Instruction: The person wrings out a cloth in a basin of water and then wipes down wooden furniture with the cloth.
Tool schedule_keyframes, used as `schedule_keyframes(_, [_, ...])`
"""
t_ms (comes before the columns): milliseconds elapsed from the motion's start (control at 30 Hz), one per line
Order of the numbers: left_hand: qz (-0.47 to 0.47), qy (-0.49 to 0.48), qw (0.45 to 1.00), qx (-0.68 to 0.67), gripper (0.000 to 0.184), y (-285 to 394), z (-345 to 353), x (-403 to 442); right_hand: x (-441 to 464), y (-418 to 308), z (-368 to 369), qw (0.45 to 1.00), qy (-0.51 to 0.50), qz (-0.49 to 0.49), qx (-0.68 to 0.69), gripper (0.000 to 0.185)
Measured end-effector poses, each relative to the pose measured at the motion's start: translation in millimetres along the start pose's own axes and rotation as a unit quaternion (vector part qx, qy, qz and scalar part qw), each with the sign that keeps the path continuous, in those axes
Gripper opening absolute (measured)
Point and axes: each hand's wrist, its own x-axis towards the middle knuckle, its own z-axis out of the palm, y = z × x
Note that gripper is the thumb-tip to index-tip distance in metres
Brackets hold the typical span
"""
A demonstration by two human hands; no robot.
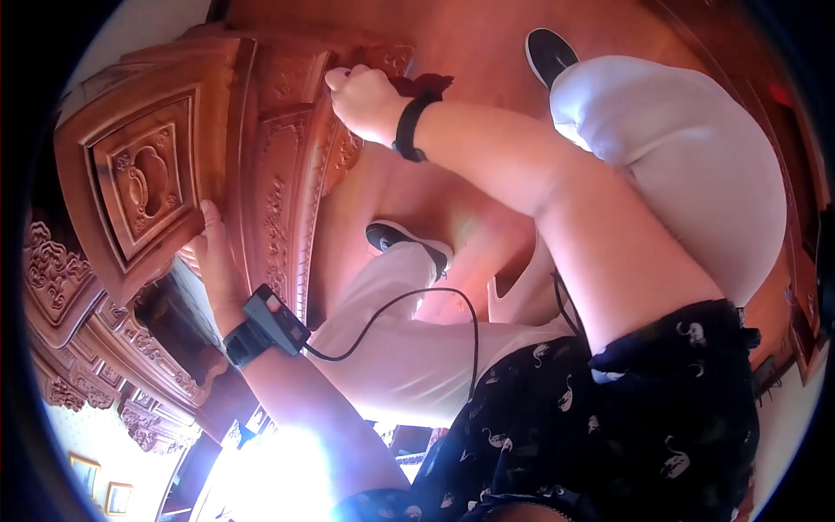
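Observation:
My left hand [213, 257], with a watch-like device [277, 317] on its wrist, grips the edge of a carved wooden cabinet door [152, 174]. The thumb lies on the door's front face; the other fingers are partly hidden. The door stands swung out from the cabinet. My right hand [365, 103], wearing a black wristband [410, 126], is closed around a dark red cloth [428, 84]. Part of the cloth hangs out beside the wrist. This hand is at the carved cabinet frame [283, 187]; whether the cloth touches the wood I cannot tell.
More carved woodwork [65, 278] runs along the left side. Below the door is a dark recess [178, 322]. A black cable [409, 294] loops from the wrist device across my lap. My legs and dark shoes [550, 56] are over the reddish floor [470, 43]. Framed pictures [84, 474] hang at lower left.

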Motion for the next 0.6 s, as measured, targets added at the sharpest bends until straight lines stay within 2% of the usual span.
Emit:
schedule_keyframes(33, [0.002,0.002,1.0,-0.002,0.074,0,-1,2,2,0,-2,1.0,0.002,-0.002,-0.002,0.022])
schedule_keyframes(100, [-0.066,-0.022,0.997,0.026,0.075,0,-7,3,1,-2,-6,0.999,-0.028,-0.003,0.016,0.023])
schedule_keyframes(167, [-0.049,-0.011,0.999,0.009,0.075,2,-2,0,0,-6,-15,0.999,-0.048,-0.007,-0.007,0.023])
schedule_keyframes(233, [-0.03,0.003,1.0,-0.007,0.076,4,-1,-1,-2,-12,-1,0.999,0.021,-0.002,0.027,0.026])
schedule_keyframes(267, [-0.038,-0.012,0.999,0.021,0.076,7,-3,-1,-5,-18,7,0.998,0.024,-0.015,0.051,0.026])
schedule_keyframes(300, [-0.046,-0.027,0.997,0.049,0.077,8,-3,0,-8,-32,12,0.995,-0.008,0.012,0.094,0.022])
schedule_keyframes(333, [-0.039,0.004,0.995,0.095,0.076,-7,-7,9,-10,-48,26,0.981,0.019,-0.001,0.194,0.017])
schedule_keyframes(367, [-0.032,0.007,0.995,0.096,0.076,-15,-11,16,-17,-74,61,0.966,-0.01,0.025,0.256,0.017])
schedule_keyframes(400, [0.0,-0.012,0.997,0.078,0.076,-21,-13,21,-24,-96,64,0.756,0.007,0.225,0.615,0.016])
schedule_keyframes(433, [0.025,-0.033,0.997,0.062,0.076,-20,-12,19,-28,-103,57,0.93,-0.011,0.147,0.337,0.016])
schedule_keyframes(467, [-0.016,-0.067,0.998,0.0,0.074,-20,-14,18,-36,-100,55,0.903,-0.082,0.139,0.397,0.017])
schedule_keyframes(500, [-0.028,-0.069,0.997,0.003,0.074,-12,-14,8,-45,-91,30,0.867,-0.155,0.131,0.455,0.019])
schedule_keyframes(567, [-0.054,-0.023,0.998,0.012,0.077,5,-6,0,-51,-77,29,0.965,-0.131,0.002,0.225,0.021])
schedule_keyframes(600, [-0.029,-0.04,0.999,-0.008,0.079,-4,-8,5,-49,-69,28,0.958,-0.129,0.037,0.255,0.025])
